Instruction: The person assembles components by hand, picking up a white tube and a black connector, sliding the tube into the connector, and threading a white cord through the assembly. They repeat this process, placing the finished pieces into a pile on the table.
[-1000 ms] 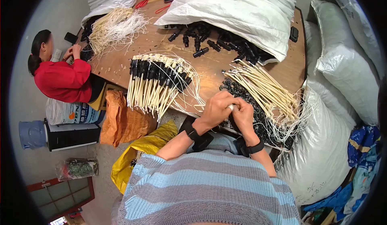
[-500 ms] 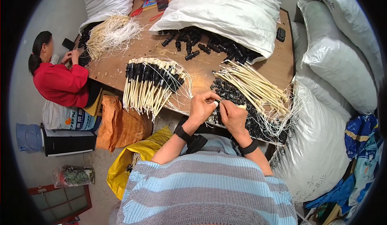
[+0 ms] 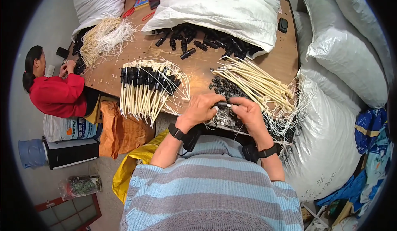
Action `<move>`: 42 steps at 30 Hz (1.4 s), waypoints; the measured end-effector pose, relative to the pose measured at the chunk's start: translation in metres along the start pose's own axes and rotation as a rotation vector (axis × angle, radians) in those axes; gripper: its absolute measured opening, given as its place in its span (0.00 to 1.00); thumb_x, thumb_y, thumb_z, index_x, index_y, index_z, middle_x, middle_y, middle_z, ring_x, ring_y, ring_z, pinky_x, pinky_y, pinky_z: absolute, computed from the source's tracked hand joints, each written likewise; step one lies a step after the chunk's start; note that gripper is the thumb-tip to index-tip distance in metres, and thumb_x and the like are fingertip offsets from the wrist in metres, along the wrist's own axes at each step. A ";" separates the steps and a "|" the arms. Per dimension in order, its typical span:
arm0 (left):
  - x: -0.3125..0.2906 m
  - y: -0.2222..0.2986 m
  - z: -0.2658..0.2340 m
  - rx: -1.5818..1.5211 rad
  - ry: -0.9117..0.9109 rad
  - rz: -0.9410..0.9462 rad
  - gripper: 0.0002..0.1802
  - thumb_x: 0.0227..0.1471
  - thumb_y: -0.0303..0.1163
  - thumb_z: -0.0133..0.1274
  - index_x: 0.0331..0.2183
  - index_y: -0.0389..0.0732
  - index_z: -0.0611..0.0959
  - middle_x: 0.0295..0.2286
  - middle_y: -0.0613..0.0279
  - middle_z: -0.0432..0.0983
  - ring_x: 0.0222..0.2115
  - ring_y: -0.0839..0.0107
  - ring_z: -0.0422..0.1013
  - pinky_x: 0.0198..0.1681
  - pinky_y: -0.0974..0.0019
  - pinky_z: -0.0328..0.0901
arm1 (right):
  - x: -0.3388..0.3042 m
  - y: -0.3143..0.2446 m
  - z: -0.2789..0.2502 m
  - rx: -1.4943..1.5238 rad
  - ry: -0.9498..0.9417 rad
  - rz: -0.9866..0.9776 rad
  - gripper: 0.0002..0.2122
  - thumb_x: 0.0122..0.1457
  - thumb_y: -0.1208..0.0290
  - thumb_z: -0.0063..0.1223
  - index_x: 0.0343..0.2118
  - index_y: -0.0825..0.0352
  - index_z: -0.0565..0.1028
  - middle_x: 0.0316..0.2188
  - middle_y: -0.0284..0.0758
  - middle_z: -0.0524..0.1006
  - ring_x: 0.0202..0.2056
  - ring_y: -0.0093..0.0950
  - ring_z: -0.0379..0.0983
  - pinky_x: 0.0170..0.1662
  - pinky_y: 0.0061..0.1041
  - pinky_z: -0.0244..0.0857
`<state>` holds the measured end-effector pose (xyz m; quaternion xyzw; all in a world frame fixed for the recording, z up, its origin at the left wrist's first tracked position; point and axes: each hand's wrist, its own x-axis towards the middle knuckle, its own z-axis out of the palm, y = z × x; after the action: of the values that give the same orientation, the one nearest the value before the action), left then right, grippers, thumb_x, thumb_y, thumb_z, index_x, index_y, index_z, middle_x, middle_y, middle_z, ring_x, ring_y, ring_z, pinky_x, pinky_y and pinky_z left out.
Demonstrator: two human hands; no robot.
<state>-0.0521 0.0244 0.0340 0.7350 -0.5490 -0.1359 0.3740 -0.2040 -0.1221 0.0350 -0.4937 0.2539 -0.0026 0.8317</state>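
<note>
Facing each other in the head view, the left hand (image 3: 200, 110) and the right hand (image 3: 250, 114) are held at the near edge of the desk (image 3: 200, 74). Between them a small black piece (image 3: 222, 104) with a pale end is held, near a heap of tiny black parts (image 3: 223, 89). The left hand's grip is closed on the black end; the right hand's grip is narrowed to a thumb-and-finger pinch at the pale end. Pale sticks (image 3: 260, 81) are piled to the right, and a corded bundle (image 3: 142, 96) with black fittings is laid to the left. Farther back, loose black connectors (image 3: 188, 54) are gathered at the mouth of a white sack (image 3: 215, 15).
</note>
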 end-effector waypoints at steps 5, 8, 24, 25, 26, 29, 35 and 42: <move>-0.004 -0.001 0.006 -0.022 -0.037 -0.214 0.18 0.40 0.27 0.53 0.38 0.40 0.82 0.27 0.52 0.78 0.26 0.55 0.75 0.29 0.61 0.68 | 0.002 0.011 0.009 -1.270 0.243 -0.875 0.11 0.53 0.72 0.58 0.41 0.55 0.80 0.25 0.36 0.79 0.22 0.32 0.76 0.23 0.28 0.67; -0.009 -0.004 0.016 0.046 0.223 0.003 0.16 0.39 0.26 0.54 0.36 0.41 0.82 0.27 0.55 0.78 0.25 0.55 0.73 0.28 0.57 0.68 | 0.003 0.004 0.024 -1.015 0.284 -0.653 0.12 0.51 0.62 0.63 0.37 0.59 0.80 0.17 0.36 0.75 0.18 0.33 0.72 0.22 0.30 0.64; -0.039 -0.067 -0.105 0.611 0.706 -0.196 0.13 0.37 0.26 0.57 0.32 0.46 0.81 0.26 0.63 0.77 0.30 0.61 0.72 0.36 0.57 0.61 | 0.044 -0.037 0.054 -0.827 0.328 -0.874 0.02 0.53 0.80 0.58 0.28 0.72 0.77 0.28 0.36 0.77 0.28 0.26 0.72 0.32 0.21 0.65; -0.044 -0.076 -0.120 0.665 0.719 -0.298 0.15 0.37 0.26 0.57 0.33 0.45 0.81 0.32 0.61 0.77 0.36 0.61 0.71 0.42 0.55 0.60 | 0.050 -0.034 0.051 -0.877 0.253 -0.911 0.02 0.53 0.79 0.59 0.28 0.71 0.77 0.29 0.36 0.78 0.28 0.25 0.72 0.32 0.20 0.65; -0.050 -0.087 -0.131 0.717 0.734 -0.404 0.16 0.37 0.26 0.57 0.35 0.44 0.81 0.37 0.59 0.77 0.42 0.60 0.69 0.47 0.53 0.58 | 0.048 -0.025 0.056 -1.020 0.197 -0.818 0.04 0.51 0.76 0.61 0.28 0.70 0.78 0.32 0.37 0.78 0.30 0.28 0.75 0.33 0.23 0.67; -0.053 -0.104 -0.142 0.797 0.752 -0.499 0.26 0.38 0.25 0.56 0.45 0.39 0.78 0.54 0.55 0.65 0.57 0.56 0.55 0.62 0.46 0.41 | 0.045 -0.007 0.070 -1.236 0.001 -0.810 0.11 0.48 0.71 0.63 0.34 0.68 0.79 0.38 0.37 0.78 0.35 0.36 0.77 0.38 0.29 0.70; 0.023 -0.091 -0.082 0.252 0.395 -0.101 0.25 0.39 0.21 0.49 0.44 0.39 0.80 0.45 0.52 0.75 0.49 0.51 0.67 0.54 0.56 0.62 | 0.041 -0.002 0.020 -1.319 0.270 -0.565 0.13 0.50 0.69 0.62 0.37 0.67 0.78 0.32 0.40 0.79 0.33 0.39 0.77 0.35 0.31 0.69; 0.078 -0.132 -0.051 0.240 0.140 -0.419 0.14 0.44 0.21 0.53 0.35 0.43 0.85 0.35 0.46 0.72 0.43 0.47 0.68 0.46 0.51 0.64 | 0.014 -0.012 -0.047 -1.626 0.563 -0.277 0.07 0.46 0.71 0.61 0.27 0.66 0.76 0.27 0.43 0.77 0.31 0.43 0.74 0.31 0.38 0.66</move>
<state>0.1002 -0.0104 -0.0075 0.8796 -0.3696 -0.0932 0.2846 -0.2087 -0.1701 0.0214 -0.9419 0.3107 -0.0435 0.1198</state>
